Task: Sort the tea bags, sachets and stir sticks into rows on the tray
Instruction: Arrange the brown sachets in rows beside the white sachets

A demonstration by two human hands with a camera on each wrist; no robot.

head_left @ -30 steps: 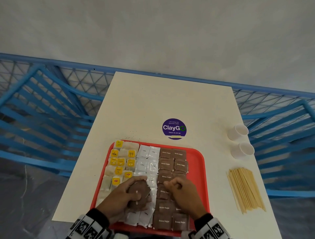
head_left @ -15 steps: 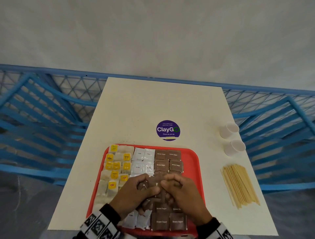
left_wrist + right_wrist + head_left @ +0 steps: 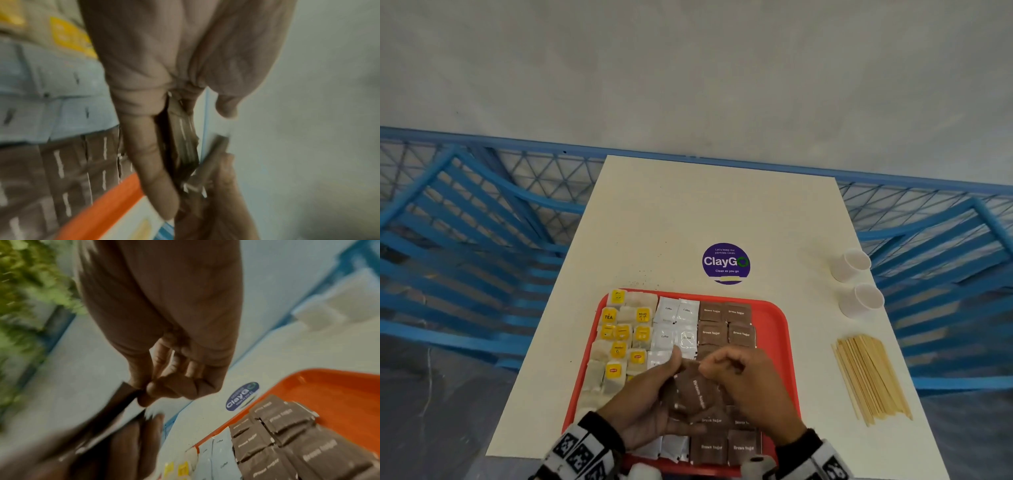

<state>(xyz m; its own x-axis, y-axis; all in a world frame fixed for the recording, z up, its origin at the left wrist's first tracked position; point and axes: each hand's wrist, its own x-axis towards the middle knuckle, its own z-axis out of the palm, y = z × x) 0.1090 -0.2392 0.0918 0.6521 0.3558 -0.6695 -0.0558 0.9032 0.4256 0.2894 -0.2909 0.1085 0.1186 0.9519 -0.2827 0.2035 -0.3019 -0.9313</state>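
A red tray [image 3: 788,329] holds tea bags [image 3: 619,339] on the left, white coffee sachets [image 3: 675,313] in the middle and brown sugar sachets [image 3: 726,323] on the right. Over the tray's near half, my left hand [image 3: 654,394] grips a small stack of brown sugar sachets [image 3: 697,394]. My right hand [image 3: 736,368] pinches the far edge of a sachet in that stack. In the left wrist view the stack [image 3: 185,142] sits edge-on between thumb and fingers. In the right wrist view thumb and forefinger nip a brown sachet [image 3: 121,402]. Stir sticks [image 3: 869,373] lie on the table right of the tray.
Two white paper cups [image 3: 852,264] [image 3: 861,301] stand near the table's right edge, beyond the sticks. A purple ClayGo sticker [image 3: 726,263] is just past the tray. Blue benches [image 3: 465,260] and railing flank the narrow table on both sides.
My right hand came off the tray's brown sachets, met the left hand, and now pinches a sachet in the stack. The left hand has raised the stack slightly.
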